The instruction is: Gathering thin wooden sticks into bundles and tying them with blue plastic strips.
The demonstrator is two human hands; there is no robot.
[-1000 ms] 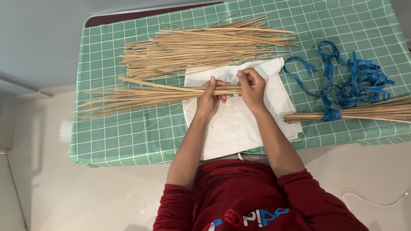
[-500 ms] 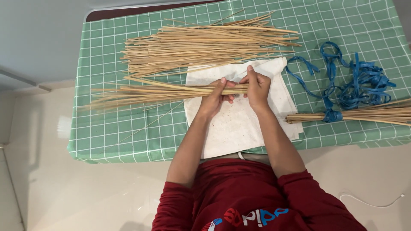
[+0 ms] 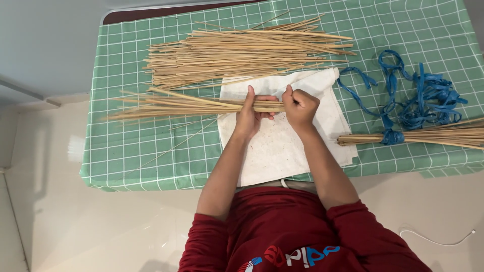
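Since the earlier frames the hands have slid slightly along the bundle and the loose left ends of the sticks sit a little lower on the cloth; the rest has kept its place. The table (image 3: 126, 161) wears a green checked cover with white grid lines. At its far side lies a large loose pile of straw-coloured sticks (image 3: 242, 53). A white cloth (image 3: 282, 151) is spread at the near edge, in front of the person in the dark red top. To the right lies a tangle of blue ribbon (image 3: 423, 95), and just below it a tied bundle (image 3: 428, 135) bound with blue ribbon. The held bundle of sticks (image 3: 171, 105) lies level across the cloth's upper part, fanning out leftwards. The left hand (image 3: 250, 115) is wrapped around it, thumb up; the right hand (image 3: 300, 106) is fisted tight around its right end.
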